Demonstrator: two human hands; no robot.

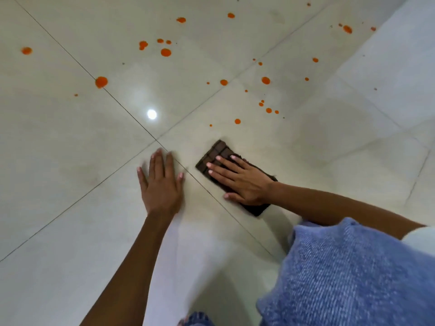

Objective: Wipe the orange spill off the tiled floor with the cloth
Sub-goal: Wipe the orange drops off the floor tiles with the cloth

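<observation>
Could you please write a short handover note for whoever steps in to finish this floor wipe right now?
Left hand: flat on the tiled floor, fingers spread, holding nothing; it looks like a brace.
Right hand: pressed palm-down on the folded dark brown cloth, not gripping it.
The cloth lies on the floor near the tile joints, short of the nearest orange drops.
Done: cannot tell; the floor around the hands shows no orange.
Left: orange drops scattered across the tiles ahead, from the far left drop to the far right ones. Probably push the cloth forward next.
</observation>
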